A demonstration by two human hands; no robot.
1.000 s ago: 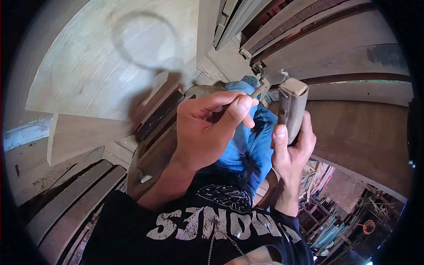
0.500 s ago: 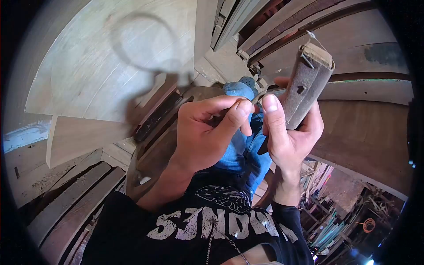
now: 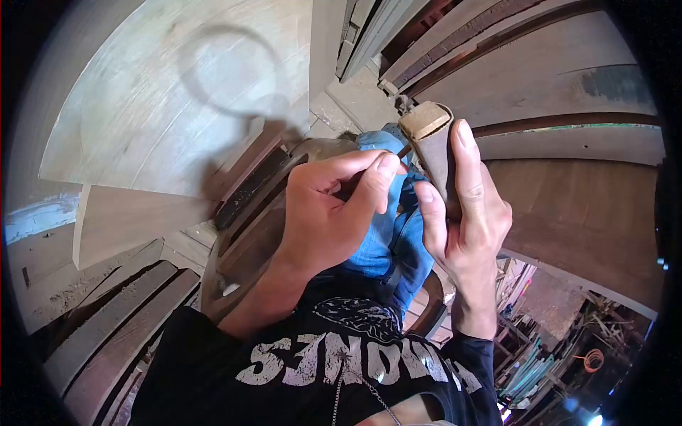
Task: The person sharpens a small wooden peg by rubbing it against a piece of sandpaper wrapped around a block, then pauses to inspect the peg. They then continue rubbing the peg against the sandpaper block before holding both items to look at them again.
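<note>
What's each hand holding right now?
Left hand: fingers closed, pinching a thin tool, mostly hidden.
Right hand: closed around a brown block.

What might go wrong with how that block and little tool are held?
1. The left hand pinches a thin tool beside the block, close to the right hand; a slip might jab that hand.
2. The block is held in mid-air over the jeans, so it might drop.
</note>
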